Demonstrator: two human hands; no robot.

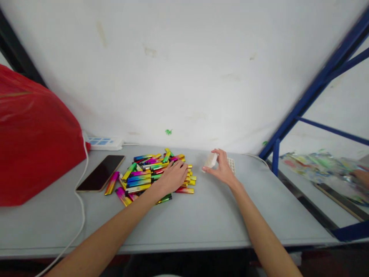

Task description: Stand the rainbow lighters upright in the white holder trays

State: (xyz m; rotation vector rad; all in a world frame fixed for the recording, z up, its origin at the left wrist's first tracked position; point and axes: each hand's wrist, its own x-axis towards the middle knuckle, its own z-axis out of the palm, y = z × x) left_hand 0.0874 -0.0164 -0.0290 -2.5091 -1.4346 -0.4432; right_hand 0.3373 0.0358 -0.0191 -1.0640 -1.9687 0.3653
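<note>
Colourful shiny lighters (140,181) lie in a loose heap on the grey table, many with black ends. My left hand (174,176) rests over the right side of this heap. Its fingers are slightly bent and lie across the lighters; their undersides are hidden, and no lighter is lifted. To the right of the heap, my right hand (221,169) grips a small white tray (210,161) between thumb and fingers, holding it tilted. Just behind that hand, partly covered by it, sits a second white tray (231,164) with rows of small holes or bumps.
A dark phone (101,173) lies left of the lighters, near a white power strip (105,143) and its cable. A big red bag (37,142) fills the left side. Blue metal framing (276,157) borders the right, beyond which another person's hand (361,177) touches blurred plastic packaging.
</note>
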